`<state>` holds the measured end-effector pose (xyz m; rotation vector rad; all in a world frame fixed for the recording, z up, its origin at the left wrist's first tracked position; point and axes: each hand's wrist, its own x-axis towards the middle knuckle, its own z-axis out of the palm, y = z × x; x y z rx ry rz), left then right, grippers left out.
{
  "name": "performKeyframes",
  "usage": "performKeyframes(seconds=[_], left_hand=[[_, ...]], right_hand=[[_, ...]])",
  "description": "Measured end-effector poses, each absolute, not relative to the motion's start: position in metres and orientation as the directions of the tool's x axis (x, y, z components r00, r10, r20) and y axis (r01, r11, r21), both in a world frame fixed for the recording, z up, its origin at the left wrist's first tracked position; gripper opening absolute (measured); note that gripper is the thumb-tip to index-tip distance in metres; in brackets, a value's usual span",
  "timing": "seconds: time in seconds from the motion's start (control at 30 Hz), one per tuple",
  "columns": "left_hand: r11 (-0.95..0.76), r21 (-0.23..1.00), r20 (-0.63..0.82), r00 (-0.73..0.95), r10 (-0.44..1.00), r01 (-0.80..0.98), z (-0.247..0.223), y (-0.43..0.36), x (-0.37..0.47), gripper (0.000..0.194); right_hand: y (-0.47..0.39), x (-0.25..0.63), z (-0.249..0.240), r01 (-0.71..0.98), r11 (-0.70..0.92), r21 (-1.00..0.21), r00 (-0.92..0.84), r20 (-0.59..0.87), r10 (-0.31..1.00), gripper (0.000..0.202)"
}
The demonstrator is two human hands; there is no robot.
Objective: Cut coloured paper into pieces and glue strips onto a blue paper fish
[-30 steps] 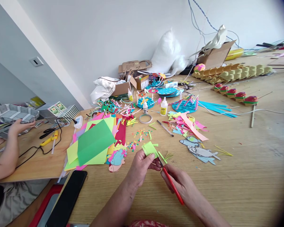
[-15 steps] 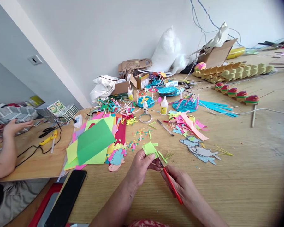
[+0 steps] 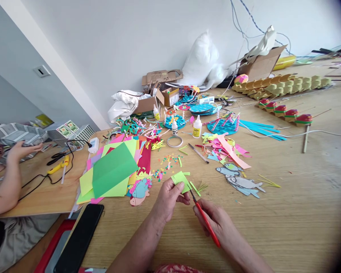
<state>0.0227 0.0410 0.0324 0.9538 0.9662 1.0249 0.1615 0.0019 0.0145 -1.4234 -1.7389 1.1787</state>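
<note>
Left hand point(image 3: 168, 197) — fingers pinching a folded green paper point(image 3: 180, 178) just above the bench point(image 3: 287, 212). Right hand point(image 3: 216, 222) — fingers closed round red scissors point(image 3: 204, 218), blade tips at the paper's edge; cutting appears under way.

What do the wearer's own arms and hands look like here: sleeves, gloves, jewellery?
Both forearms are bare, with no sleeves in view. The left hand and right hand wear no gloves; no rings, watch or bracelets are visible. A patch of red patterned clothing shows at the bottom edge.
</note>
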Motion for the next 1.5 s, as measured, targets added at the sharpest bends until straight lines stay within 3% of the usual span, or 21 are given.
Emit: performKeyframes(seconds=[0.33,0.5,0.87,1.17,1.5], left_hand=[[0.243,0.95,-0.195,0.232,0.953,-0.197,0.0348,0.0386,0.0236,0.024],[0.26,0.944,-0.201,0.274,0.941,-0.203,0.035,0.0354,0.027,0.021],[0.343,0.907,-0.274,0.278,0.921,-0.244,0.0337,0.0345,0.0259,0.025],[0.27,0.938,-0.223,0.22,0.95,-0.216,0.0296,0.0374,0.0249,0.028],[0.31,0.922,-0.247,0.265,0.932,-0.231,0.029,0.0343,0.0294,0.029]], right_hand=[[0.002,0.1616,0.0153,0.313,-0.078,-0.947,-0.308,-0.179,0.935,0.035],[0.0024,0.1625,0.0167,0.256,-0.058,-0.965,-0.32,-0.142,0.937,0.035],[0.0024,0.1631,0.0151,0.321,0.095,-0.942,-0.267,0.006,0.964,0.037],[0.0018,0.1629,0.0087,0.411,0.074,-0.909,-0.242,-0.03,0.97,0.039],[0.0014,0.1631,0.0162,0.3,-0.028,-0.954,-0.307,-0.124,0.944,0.035]])
